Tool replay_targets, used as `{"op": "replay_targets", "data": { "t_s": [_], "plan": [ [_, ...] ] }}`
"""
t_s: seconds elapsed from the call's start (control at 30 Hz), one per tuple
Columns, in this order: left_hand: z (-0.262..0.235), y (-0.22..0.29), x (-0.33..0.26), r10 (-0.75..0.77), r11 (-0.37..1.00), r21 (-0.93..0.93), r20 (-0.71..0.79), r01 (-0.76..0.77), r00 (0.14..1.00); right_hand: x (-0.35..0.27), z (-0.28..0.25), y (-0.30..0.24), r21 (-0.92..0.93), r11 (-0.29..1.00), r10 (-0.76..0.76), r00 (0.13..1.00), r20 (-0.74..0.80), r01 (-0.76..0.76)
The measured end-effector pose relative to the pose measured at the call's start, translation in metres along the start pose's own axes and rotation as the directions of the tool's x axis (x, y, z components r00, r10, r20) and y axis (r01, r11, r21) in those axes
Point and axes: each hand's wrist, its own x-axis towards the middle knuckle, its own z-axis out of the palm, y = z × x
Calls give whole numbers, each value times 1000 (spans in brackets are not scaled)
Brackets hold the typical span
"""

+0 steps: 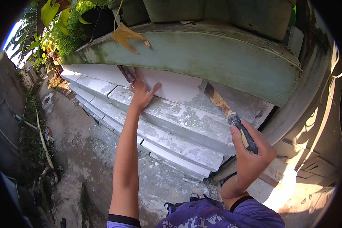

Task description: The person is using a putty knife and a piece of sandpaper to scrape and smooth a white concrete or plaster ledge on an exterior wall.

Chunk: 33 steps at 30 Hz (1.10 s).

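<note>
My left hand (141, 95) reaches under the pale green ledge (201, 57), its thumb stretched out to the right. Its fingers, partly hidden, are on a flat, stained metal scraper blade (126, 73) against the white-coated surface (174, 84). My right hand (252, 152) is wrapped round the dark, yellow-marked handle of a putty knife (242, 133). The knife's brown-stained blade points up and left, over a bare grey patch (224, 97) at the right end of the white coat. Whether the blade touches the surface I cannot tell.
Below the coated surface run stepped slabs (171, 117) with patchy white paint. Plant pots (174, 9) stand on the ledge, and a dry yellow leaf (127, 37) hangs over its front. A curved grey column (296, 110) borders the right end. Rough concrete ground (83, 167) lies below.
</note>
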Motion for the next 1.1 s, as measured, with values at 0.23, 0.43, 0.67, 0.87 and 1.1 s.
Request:
{"op": "replay_targets", "data": {
  "t_s": [0.23,0.43,0.67,0.87,1.1],
  "plan": [
    [-6,9,7,31,999,-40,-39,-33,999,17,17,9,-64,998,4,1000,-7,-4],
    [-5,3,5,48,999,-13,-69,-49,996,10,0,13,12,996,91,992,-88,-91],
    [-1,1,3,32,999,9,-83,-31,996,14,18,20,-19,999,28,1000,14,-27],
    [-1,9,3,42,999,-11,-97,-44,994,22,6,11,23,995,98,986,-137,-96],
    [-2,6,1,66,998,-6,-113,-67,991,14,25,3,-1,999,35,998,60,-35]
  ]
}}
